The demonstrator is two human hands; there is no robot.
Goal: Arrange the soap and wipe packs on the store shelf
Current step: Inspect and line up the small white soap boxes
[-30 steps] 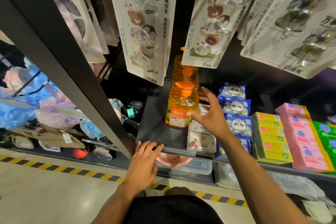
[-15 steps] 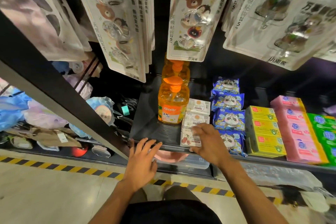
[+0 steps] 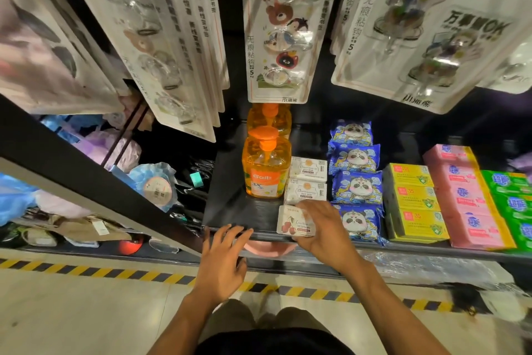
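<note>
On the black shelf [image 3: 230, 205], my right hand [image 3: 322, 228] grips a white wipe pack with a cherry print [image 3: 290, 222] at the front edge. Two more white packs [image 3: 306, 182] lie in a row behind it. An orange soap pump bottle [image 3: 264, 170] stands to their left, another behind it. Blue panda wipe packs [image 3: 357, 184] form a row on the right, then yellow [image 3: 411, 202], pink [image 3: 466, 202] and green soap boxes [image 3: 509, 199]. My left hand [image 3: 223, 259] hovers with fingers spread at the shelf's front lip.
Hanging cards of adhesive hooks [image 3: 276, 29] dangle above the shelf and hide its back. A black upright post [image 3: 86, 176] slants on the left, with bath sponges [image 3: 57, 159] beyond it. Yellow-black floor tape [image 3: 115, 272] runs below.
My right hand came down from beside the orange bottle to the front white pack and closed on it. The left hand stayed at the shelf lip.
</note>
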